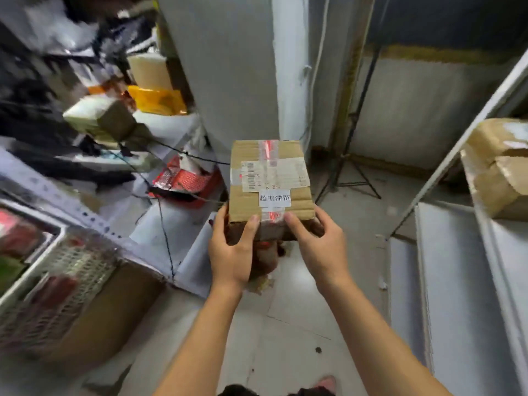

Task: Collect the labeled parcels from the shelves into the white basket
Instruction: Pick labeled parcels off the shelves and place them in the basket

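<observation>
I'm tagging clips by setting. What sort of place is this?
Likely a parcel storeroom: the left hand and right hand hold a taped cardboard box with a barcode label, another box sits on a white metal shelf, and packages crowd the left shelves.

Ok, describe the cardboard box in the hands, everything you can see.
The cardboard box is brown and corrugated, sealed along its top with clear tape printed in red. A white shipping label with a barcode lies across the top, with a white sticker bearing printed characters beside it. The box is held in mid-air, top face tilted toward the camera. The left hand and right hand grip its near end, thumbs on top.
</observation>
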